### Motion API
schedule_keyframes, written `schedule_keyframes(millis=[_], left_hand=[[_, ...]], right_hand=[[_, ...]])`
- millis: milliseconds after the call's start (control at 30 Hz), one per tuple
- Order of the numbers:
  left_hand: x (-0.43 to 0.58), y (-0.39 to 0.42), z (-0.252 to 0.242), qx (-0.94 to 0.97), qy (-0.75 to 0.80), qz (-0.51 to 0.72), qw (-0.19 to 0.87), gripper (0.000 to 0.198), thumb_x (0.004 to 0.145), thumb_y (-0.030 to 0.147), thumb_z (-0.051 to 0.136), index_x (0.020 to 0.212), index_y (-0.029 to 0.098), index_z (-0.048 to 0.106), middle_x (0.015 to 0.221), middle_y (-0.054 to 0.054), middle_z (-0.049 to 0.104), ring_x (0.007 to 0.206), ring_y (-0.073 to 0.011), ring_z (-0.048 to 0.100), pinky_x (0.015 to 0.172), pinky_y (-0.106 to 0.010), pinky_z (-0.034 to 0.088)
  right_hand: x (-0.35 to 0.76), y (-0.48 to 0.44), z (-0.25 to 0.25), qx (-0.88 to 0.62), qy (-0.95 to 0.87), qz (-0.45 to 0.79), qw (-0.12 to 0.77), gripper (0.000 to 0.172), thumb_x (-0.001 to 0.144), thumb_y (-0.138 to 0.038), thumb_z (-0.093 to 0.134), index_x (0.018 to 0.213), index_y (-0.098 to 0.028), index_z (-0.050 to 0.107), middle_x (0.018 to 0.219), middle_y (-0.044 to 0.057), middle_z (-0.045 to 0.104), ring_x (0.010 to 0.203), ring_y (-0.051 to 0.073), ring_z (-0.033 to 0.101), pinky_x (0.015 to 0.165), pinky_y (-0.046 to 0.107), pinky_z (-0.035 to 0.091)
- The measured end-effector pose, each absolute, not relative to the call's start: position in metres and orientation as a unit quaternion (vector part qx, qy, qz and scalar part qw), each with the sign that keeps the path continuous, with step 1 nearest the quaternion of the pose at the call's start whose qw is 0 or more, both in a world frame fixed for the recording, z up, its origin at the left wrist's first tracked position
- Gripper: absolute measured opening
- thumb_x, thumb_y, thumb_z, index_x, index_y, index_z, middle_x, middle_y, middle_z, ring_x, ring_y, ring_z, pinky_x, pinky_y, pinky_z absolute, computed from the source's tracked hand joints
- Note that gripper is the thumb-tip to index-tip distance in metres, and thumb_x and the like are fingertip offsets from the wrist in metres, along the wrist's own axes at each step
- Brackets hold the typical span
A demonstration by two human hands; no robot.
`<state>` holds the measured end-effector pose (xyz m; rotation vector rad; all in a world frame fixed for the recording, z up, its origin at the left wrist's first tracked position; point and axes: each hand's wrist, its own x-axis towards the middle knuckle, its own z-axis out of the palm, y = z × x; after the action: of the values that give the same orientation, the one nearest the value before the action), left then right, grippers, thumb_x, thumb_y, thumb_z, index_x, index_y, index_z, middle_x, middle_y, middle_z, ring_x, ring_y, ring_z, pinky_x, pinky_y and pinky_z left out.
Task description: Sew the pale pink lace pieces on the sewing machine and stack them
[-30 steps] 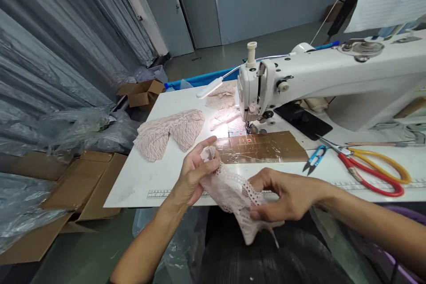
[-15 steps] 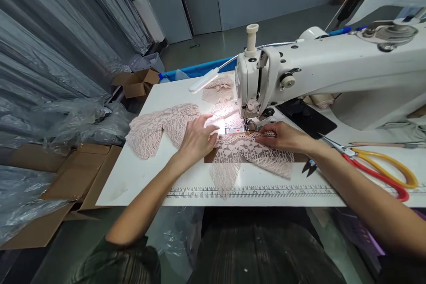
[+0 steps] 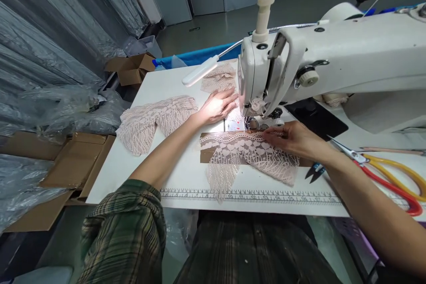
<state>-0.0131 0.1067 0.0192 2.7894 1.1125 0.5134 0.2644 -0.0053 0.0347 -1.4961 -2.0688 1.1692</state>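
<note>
A pale pink lace piece (image 3: 246, 155) lies flat on the white table (image 3: 140, 168) in front of the white sewing machine (image 3: 333, 62), its top edge by the needle. My right hand (image 3: 293, 138) presses that edge down near the presser foot, fingers flat. My left hand (image 3: 218, 106) reaches left of the machine head, fingers stretched over a lit lace piece behind the needle. It grips nothing that I can see.
A lace stack (image 3: 153, 117) lies at the table's left, another lace piece (image 3: 218, 77) at the back under a white lamp (image 3: 201, 71). Blue snips (image 3: 314, 172) and red-yellow scissors (image 3: 392, 173) lie right. Cardboard boxes (image 3: 133, 69) and plastic sheeting are on the floor left.
The lace went from my hands above my lap to flat on the table under the needle. My left hand then left it and moved back beside the machine head. My head leaned closer.
</note>
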Motion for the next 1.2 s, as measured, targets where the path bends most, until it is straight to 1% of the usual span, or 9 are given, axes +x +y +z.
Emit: schedule_keyframes(millis=[100,233,300,433,567,767,1000,1067,1200], left_hand=[[-0.020,0.083,0.021,0.911,0.355,0.209,0.029,0.031,0.102,0.022,0.045,0.124,0.016,0.066,0.123,-0.015,0.070,0.113,-0.0241,0.067,0.095,-0.043,0.057],[-0.034,0.036,0.026,0.933,0.242,0.233,0.130,0.027,0.097,0.016,0.048,0.106,0.018,0.073,0.102,-0.008,0.077,0.086,-0.0138,0.072,0.068,-0.028,0.060],[-0.041,0.017,0.028,0.940,0.187,0.215,0.187,0.026,0.093,0.015,0.053,0.104,0.020,0.076,0.103,-0.007,0.079,0.088,-0.0141,0.074,0.073,-0.030,0.062],[-0.046,0.000,0.025,0.946,0.207,0.179,0.175,0.029,0.092,0.030,0.063,0.118,0.025,0.074,0.126,-0.010,0.074,0.102,-0.0220,0.073,0.090,-0.044,0.059],[-0.045,0.000,0.018,0.946,0.249,0.140,0.154,0.034,0.094,0.042,0.060,0.121,0.025,0.071,0.133,-0.009,0.070,0.106,-0.0245,0.071,0.094,-0.046,0.054],[-0.047,-0.002,0.013,0.944,0.240,0.163,0.156,0.038,0.093,0.041,0.062,0.126,0.024,0.068,0.135,-0.011,0.069,0.113,-0.0275,0.068,0.097,-0.048,0.052],[-0.042,-0.009,0.020,0.908,0.294,0.226,0.193,0.045,0.091,0.054,0.061,0.116,0.018,0.069,0.123,-0.014,0.073,0.107,-0.0271,0.069,0.096,-0.048,0.052],[-0.040,-0.015,0.024,0.843,0.350,0.292,0.285,0.058,0.092,0.065,0.055,0.117,0.014,0.065,0.110,-0.015,0.075,0.093,-0.0232,0.071,0.083,-0.040,0.056],[-0.039,-0.023,0.029,0.706,0.412,0.283,0.502,0.089,0.089,0.083,0.042,0.140,0.011,0.044,0.095,-0.012,0.074,0.072,-0.0182,0.069,0.065,-0.031,0.054]], right_hand=[[0.259,-0.009,0.035,-0.512,-0.752,0.377,0.174,0.049,0.090,-0.059,0.059,0.100,-0.016,0.079,0.060,0.000,0.058,0.052,0.011,0.041,0.053,0.029,0.029],[0.254,-0.014,0.040,-0.468,-0.767,0.392,0.200,0.042,0.088,-0.053,0.061,0.097,-0.016,0.080,0.086,0.007,0.073,0.071,0.015,0.060,0.067,0.031,0.042],[0.254,-0.014,0.043,-0.428,-0.778,0.428,0.167,0.041,0.088,-0.055,0.062,0.098,-0.019,0.080,0.093,0.007,0.075,0.079,0.017,0.063,0.073,0.032,0.045],[0.257,-0.002,0.048,-0.524,-0.776,0.336,0.103,0.037,0.085,-0.055,0.065,0.085,-0.021,0.080,0.066,0.005,0.064,0.065,0.019,0.058,0.062,0.034,0.040],[0.259,0.009,0.051,-0.619,-0.737,0.250,0.105,0.039,0.083,-0.058,0.067,0.076,-0.020,0.075,0.053,0.003,0.051,0.054,0.017,0.047,0.055,0.034,0.033],[0.272,-0.003,0.050,-0.598,-0.727,0.323,0.093,0.044,0.078,-0.058,0.071,0.099,-0.020,0.079,0.056,-0.001,0.054,0.052,0.013,0.044,0.055,0.033,0.035],[0.247,-0.022,0.041,-0.565,-0.571,0.526,0.279,0.040,0.070,-0.056,0.083,0.085,-0.019,0.074,0.083,0.005,0.072,0.070,0.016,0.061,0.063,0.032,0.049],[0.221,-0.027,0.040,-0.542,-0.482,0.608,0.322,0.040,0.068,-0.054,0.085,0.081,-0.019,0.070,0.085,0.006,0.073,0.070,0.015,0.062,0.063,0.031,0.052],[0.189,-0.030,0.039,-0.450,-0.443,0.693,0.347,0.053,0.068,-0.059,0.084,0.100,-0.018,0.073,0.103,0.010,0.075,0.081,0.017,0.068,0.066,0.028,0.057]])
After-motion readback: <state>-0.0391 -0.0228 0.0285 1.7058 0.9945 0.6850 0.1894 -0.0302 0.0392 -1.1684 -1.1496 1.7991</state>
